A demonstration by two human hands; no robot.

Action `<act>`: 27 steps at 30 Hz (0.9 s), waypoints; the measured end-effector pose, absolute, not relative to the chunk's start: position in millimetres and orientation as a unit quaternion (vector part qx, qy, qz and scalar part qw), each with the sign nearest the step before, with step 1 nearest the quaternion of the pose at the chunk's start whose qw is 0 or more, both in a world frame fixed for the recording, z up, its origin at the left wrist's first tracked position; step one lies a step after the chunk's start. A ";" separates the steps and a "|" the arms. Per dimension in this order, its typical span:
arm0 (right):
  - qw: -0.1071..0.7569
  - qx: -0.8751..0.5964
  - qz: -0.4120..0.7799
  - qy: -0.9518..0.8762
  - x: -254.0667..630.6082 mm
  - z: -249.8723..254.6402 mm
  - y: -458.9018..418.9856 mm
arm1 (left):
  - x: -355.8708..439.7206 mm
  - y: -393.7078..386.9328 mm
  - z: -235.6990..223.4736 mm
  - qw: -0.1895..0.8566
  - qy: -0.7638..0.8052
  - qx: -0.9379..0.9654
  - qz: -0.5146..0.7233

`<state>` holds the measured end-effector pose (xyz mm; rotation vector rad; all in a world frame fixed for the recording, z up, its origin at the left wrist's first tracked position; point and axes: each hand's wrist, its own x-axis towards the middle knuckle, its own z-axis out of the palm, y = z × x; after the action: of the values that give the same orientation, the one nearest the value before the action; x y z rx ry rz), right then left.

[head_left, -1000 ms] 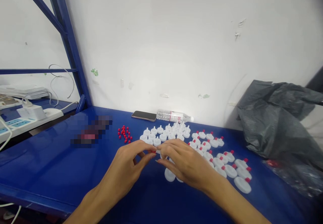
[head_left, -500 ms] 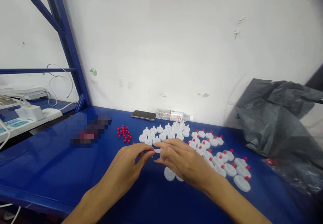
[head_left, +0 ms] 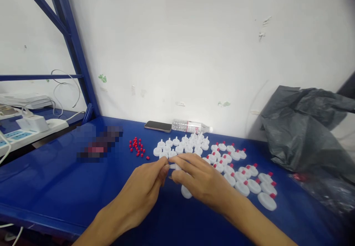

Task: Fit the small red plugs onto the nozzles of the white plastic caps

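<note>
My left hand point(head_left: 145, 188) and my right hand point(head_left: 198, 181) meet over the blue table point(head_left: 55, 186), fingertips pinched together on one small white plastic part point(head_left: 173, 166). What my left fingertips pinch is hidden. A loose white part point(head_left: 186, 192) lies just under my right hand. Behind the hands lie several bare white parts point(head_left: 177, 147). To the right lie several white parts fitted with red caps point(head_left: 249, 181). A small heap of loose red caps point(head_left: 137, 147) sits to the left of them, with a single red cap point(head_left: 148, 158) near my left fingers.
A phone point(head_left: 158, 126) and a lying water bottle point(head_left: 191, 127) rest against the white wall. A grey plastic bag point(head_left: 307, 131) fills the right side. Blue shelf posts point(head_left: 74, 50) rise at the left, with power strips point(head_left: 19, 131) and cables beyond.
My left fingertips, which held a red cap, have closed in against my right fingers on the white part. Both hands sit slightly farther from me.
</note>
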<state>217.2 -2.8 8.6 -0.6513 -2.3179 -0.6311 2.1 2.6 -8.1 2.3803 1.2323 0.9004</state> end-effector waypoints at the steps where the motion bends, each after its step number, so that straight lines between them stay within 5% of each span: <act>1: 0.318 -0.255 -0.232 -0.883 220.4 10.0 0.2 | 1.5 3.2 -5.2 0.158 0.432 0.833 0.308; 8: 0.336 -0.501 -0.218 -0.767 288.5 35.1 20.3 | -24.4 27.7 -0.1 0.114 0.538 0.808 0.212; 13: 0.214 -0.669 -0.138 -0.698 351.1 61.8 24.6 | -38.4 43.9 -13.7 0.084 0.589 0.791 0.145; 20: 0.129 -0.735 0.060 -0.663 396.0 61.4 24.4 | -38.7 48.3 -18.5 0.026 0.608 0.783 0.128; 27: 0.104 -0.731 0.103 -0.666 394.7 44.0 36.1 | -40.1 51.5 -22.4 0.020 0.608 0.785 0.115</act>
<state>394.7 36.1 44.0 -2.1576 -1.9647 0.3050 -40.1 51.5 -22.4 2.4348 1.8869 0.3576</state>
